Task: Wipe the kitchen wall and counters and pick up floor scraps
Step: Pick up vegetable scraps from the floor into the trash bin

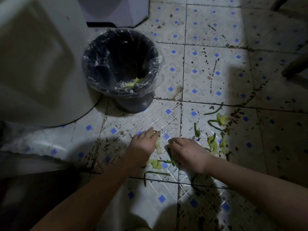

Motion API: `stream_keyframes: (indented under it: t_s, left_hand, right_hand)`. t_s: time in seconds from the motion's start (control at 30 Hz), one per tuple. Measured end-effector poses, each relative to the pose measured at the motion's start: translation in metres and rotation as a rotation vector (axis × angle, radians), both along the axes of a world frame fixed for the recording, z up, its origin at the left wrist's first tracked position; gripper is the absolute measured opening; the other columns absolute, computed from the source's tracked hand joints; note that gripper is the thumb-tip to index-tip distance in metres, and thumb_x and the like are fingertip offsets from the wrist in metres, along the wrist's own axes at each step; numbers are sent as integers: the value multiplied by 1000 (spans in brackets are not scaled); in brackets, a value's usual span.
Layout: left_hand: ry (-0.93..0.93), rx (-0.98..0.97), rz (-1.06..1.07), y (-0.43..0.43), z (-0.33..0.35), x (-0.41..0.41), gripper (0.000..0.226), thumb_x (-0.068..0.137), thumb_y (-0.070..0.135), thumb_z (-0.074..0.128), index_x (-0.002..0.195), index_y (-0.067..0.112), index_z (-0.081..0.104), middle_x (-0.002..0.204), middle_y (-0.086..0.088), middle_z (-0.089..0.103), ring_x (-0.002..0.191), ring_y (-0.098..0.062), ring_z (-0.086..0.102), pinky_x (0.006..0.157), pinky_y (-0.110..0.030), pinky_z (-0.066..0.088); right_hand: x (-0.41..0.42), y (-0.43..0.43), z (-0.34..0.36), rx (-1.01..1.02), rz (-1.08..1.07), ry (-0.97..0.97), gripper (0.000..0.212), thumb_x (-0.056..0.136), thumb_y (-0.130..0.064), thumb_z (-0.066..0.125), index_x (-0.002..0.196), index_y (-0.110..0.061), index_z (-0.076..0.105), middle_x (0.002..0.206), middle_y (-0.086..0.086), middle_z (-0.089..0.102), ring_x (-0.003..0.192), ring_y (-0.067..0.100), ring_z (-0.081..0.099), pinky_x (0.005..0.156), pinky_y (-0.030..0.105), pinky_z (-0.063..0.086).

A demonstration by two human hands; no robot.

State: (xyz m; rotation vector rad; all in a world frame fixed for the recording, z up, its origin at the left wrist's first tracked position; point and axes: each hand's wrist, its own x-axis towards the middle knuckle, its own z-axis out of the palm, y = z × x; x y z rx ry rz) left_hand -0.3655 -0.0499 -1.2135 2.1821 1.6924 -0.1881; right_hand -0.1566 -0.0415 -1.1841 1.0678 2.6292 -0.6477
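Green vegetable scraps (212, 140) lie scattered over the dirty tiled floor (208, 64), mostly to the right. My left hand (143, 145) is low over the floor, its fingers curled round a pale green leaf piece (158, 144). Beside it, my right hand (186, 152), with a ring on one finger, is down on the tiles with fingers curled over a dark green stem (170, 155). More leaf bits (155, 164) and a long stem (156, 173) lie just below my hands.
A dark bin (120, 70) lined with a clear bag stands beyond my hands, a few green scraps inside. A white rounded appliance (41, 64) fills the left side. A grey unit (116, 12) stands behind the bin. Chair legs (295, 65) show at far right.
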Motion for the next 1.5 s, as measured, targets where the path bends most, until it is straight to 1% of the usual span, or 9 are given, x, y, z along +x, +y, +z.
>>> stream_keyframes:
  t_s: [0.07, 0.13, 0.37, 0.53, 0.77, 0.9, 1.17, 1.37, 1.5]
  left_hand:
    - [-48, 147, -61, -3, 3, -2, 49, 83, 24, 69, 130, 18, 55, 127, -11, 58, 105, -25, 61, 82, -33, 54]
    - [-140, 237, -104, -7, 0, -3, 37, 77, 11, 73, 113, 11, 67, 104, -13, 68, 83, -27, 66, 66, -33, 58]
    - [-304, 208, -122, -10, 0, -5, 26, 79, -12, 60, 100, 2, 67, 90, -15, 61, 77, -24, 59, 68, -33, 55]
    - [-345, 187, -136, -11, 7, -8, 26, 82, -15, 53, 100, -1, 65, 93, -15, 60, 81, -22, 58, 70, -30, 55]
    - [-344, 185, -99, -12, 17, -11, 26, 80, -17, 52, 97, -2, 66, 95, -16, 61, 85, -24, 60, 69, -27, 54]
    - [-365, 178, -109, -10, 22, -14, 30, 76, -21, 52, 93, 0, 65, 92, -13, 60, 81, -20, 57, 65, -26, 53]
    - [-330, 65, -14, -5, 33, -15, 21, 91, 3, 44, 103, 16, 55, 106, 0, 46, 94, -13, 48, 74, -31, 52]
    - [-158, 86, -23, -1, 64, -12, 46, 78, -16, 46, 113, 13, 51, 119, -4, 42, 103, -19, 44, 75, -31, 51]
    - [-156, 155, -34, -4, 88, -11, 46, 81, -14, 53, 117, 14, 50, 122, -2, 40, 105, -17, 44, 78, -29, 50]
  right_hand:
    - [-2, -4, -4, -28, 19, 11, 53, 87, -21, 54, 137, -20, 37, 146, 4, 33, 128, 25, 40, 105, 39, 33]
    - [-3, -8, -7, -51, 39, -6, 56, 86, -21, 55, 138, -21, 35, 149, 5, 29, 132, 26, 35, 107, 39, 29]
    - [-10, -19, -18, -89, 55, -117, 73, 90, -19, 53, 148, -20, 9, 158, 14, -3, 145, 31, 2, 115, 51, 7]
    - [-13, -18, -22, 29, 120, -102, 63, 83, -17, 60, 138, -17, 30, 150, 14, 18, 135, 33, 27, 111, 44, 25]
    - [-10, -15, -18, -110, 79, -8, 67, 76, -1, 61, 137, -15, 37, 142, 9, 29, 123, 28, 39, 87, 39, 50]
    - [-10, -13, -17, -157, 63, -12, 65, 78, -5, 63, 136, -21, 38, 138, 4, 33, 121, 22, 42, 84, 36, 51]
    - [-10, -1, 1, -149, -4, -16, 39, 82, -3, 56, 118, -19, 55, 114, 1, 48, 100, 19, 53, 70, 23, 39]
    - [-9, 12, 24, -62, -106, -71, 40, 83, 10, 47, 119, -6, 54, 109, 6, 47, 84, 19, 53, 73, 29, 50]
    - [0, 25, 47, 24, -208, -32, 36, 87, 4, 52, 120, -9, 57, 109, 4, 51, 80, 14, 54, 67, 18, 47]
